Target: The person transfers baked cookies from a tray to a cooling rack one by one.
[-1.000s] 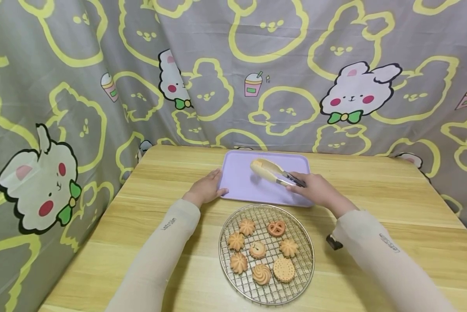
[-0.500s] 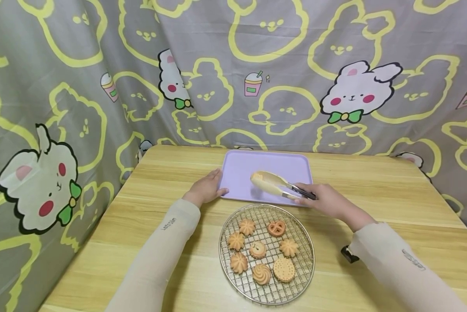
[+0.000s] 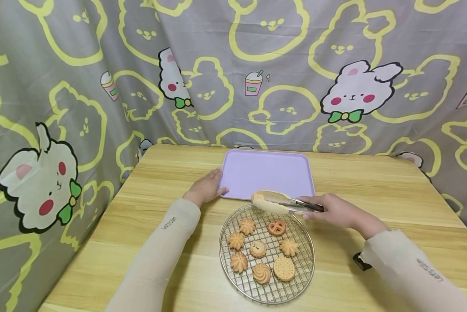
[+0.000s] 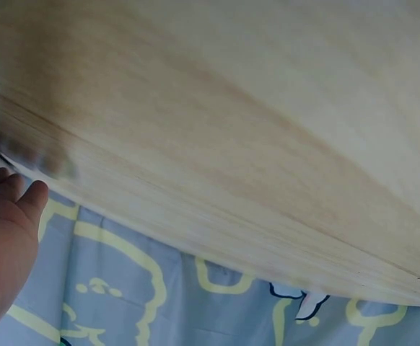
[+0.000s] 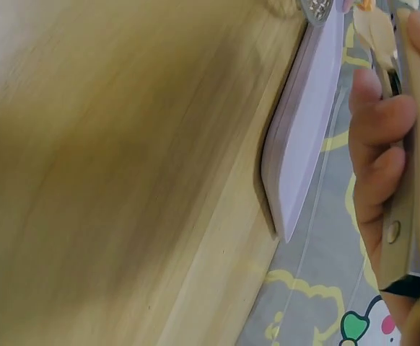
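Observation:
In the head view my right hand (image 3: 331, 210) grips a pair of tongs (image 3: 272, 203) with cream-coloured heads and a dark handle. The tongs hover above the front edge of the lilac tray (image 3: 266, 171) and the far rim of the round wire rack (image 3: 221, 260). Something orange shows at their tips, too small to name. The right wrist view has the fingers (image 5: 383, 133) wrapped round the metal handle. My left hand (image 3: 206, 188) rests with fairly straight fingers against the tray's left side, thumb by its front corner. The left wrist view catches only part of that hand (image 4: 8, 238).
On the rack lie several biscuits, among them a pretzel-shaped one (image 3: 276, 228), a round dotted one (image 3: 284, 269) and a swirled one (image 3: 261, 274). The wooden table (image 3: 374, 186) reaches back to a grey patterned curtain (image 3: 280, 121).
My right hand has drawn the tongs toward me and slightly right, from over the tray to the rack's far rim. The left hand and the biscuits have stayed put.

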{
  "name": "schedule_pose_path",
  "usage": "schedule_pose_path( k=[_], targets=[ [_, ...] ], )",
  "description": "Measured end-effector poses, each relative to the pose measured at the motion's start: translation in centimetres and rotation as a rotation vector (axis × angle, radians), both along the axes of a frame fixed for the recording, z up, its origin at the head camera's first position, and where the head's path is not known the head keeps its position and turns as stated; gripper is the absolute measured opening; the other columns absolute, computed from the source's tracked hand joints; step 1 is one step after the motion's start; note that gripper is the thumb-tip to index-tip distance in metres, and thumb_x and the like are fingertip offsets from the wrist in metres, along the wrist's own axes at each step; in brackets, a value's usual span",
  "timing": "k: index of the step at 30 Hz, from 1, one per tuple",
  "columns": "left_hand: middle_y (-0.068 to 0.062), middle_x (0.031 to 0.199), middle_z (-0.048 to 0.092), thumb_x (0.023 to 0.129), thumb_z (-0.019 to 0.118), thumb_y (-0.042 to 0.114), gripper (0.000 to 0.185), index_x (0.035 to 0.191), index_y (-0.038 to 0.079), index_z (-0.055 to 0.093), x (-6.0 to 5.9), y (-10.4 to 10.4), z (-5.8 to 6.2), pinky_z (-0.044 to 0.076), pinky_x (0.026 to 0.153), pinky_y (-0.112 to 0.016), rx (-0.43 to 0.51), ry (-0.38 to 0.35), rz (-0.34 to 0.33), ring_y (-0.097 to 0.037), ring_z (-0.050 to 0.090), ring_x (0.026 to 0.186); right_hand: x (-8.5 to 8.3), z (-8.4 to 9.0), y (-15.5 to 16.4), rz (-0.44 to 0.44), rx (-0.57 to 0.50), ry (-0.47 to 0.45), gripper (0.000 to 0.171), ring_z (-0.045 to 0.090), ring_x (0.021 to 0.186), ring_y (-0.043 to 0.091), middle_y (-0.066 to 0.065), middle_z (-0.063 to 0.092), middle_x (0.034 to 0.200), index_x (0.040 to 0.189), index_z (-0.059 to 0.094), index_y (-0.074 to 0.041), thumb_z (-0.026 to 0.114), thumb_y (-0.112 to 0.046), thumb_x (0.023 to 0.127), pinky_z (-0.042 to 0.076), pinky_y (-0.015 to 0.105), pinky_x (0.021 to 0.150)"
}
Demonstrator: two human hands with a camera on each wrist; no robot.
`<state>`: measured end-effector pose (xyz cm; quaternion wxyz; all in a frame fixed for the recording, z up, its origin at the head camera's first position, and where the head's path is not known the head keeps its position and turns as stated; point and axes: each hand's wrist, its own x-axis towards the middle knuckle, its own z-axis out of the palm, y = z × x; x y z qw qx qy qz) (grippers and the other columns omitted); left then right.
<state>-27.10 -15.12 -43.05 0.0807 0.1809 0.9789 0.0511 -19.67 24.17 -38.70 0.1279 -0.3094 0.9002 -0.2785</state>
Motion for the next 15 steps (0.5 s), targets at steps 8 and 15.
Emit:
schedule_pose_path(
  k=[8,15],
  targets=[
    [-0.016,0.156,0.014,0.096,0.044,0.053,0.082,0.15,-0.002,0.017,0.08,0.14,0.31,0.017,0.115,-0.037,0.004,-0.003,0.011,-0.028,0.016,0.142,0.14,0.24,0.56,0.092,-0.018,-0.017,0.058,0.04,0.058,0.004,0.002,0.062,0.098,0.134,0.055,-0.005,0.066,-0.039,0.089,0.043,0.023,0.059],
    [-0.016,0.156,0.014,0.096,0.044,0.053,0.082,0.15,-0.002,0.016,0.18,0.16,0.39,0.018,0.115,-0.037,0.006,-0.01,0.018,-0.028,0.015,0.142,0.18,0.76,0.71,0.12,0.006,-0.017,0.057,0.048,0.067,0.005,-0.003,0.062,0.096,0.133,0.056,-0.006,0.065,-0.041,0.089,0.043,0.024,0.062]
  ],
)
